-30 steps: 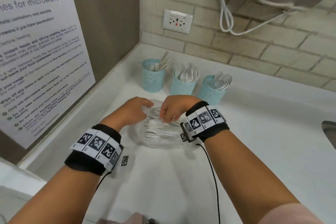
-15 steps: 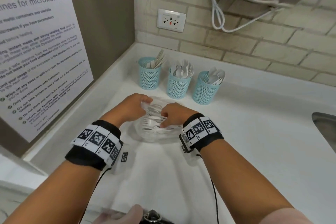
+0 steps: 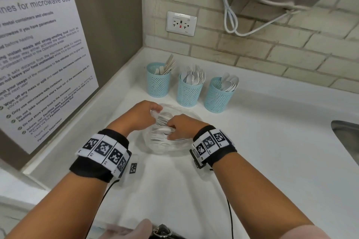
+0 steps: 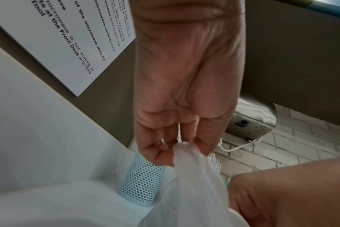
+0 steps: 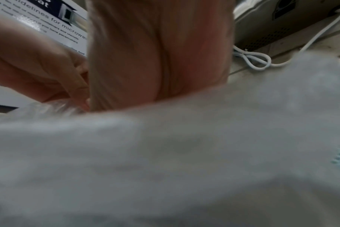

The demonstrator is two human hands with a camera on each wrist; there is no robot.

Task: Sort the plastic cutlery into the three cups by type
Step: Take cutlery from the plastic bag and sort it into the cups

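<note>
On the white counter [image 3: 272, 151] nearest the person lies a clear plastic bag [image 3: 167, 147] with white forks [image 3: 161, 136] bundled inside; both hands are at its mouth. The left hand [image 3: 138, 117] pinches a gathered fold of the bag's rim between thumb and fingertips, as the left wrist view shows plainly; the right hand [image 3: 181, 125] reaches into the opening with its fingers curled down over the forks, but whether it already grips any cannot be told, since the right wrist view is smothered by blurred plastic.

The step in hand looks like drawing forks out of the bag. It would go best with the left hand lifting the rim up and away to hold the mouth wide; the right should close on the handles as one bundle, tines all one way, and pull along their length so they do not snag the film.

Beyond the bag stand three blue mesh cups: the left cup [image 3: 158, 81] with flat-handled pieces, probably knives; the middle cup [image 3: 189, 88] with forks, the likely destination; the right cup [image 3: 218, 94] with spoons.
</note>
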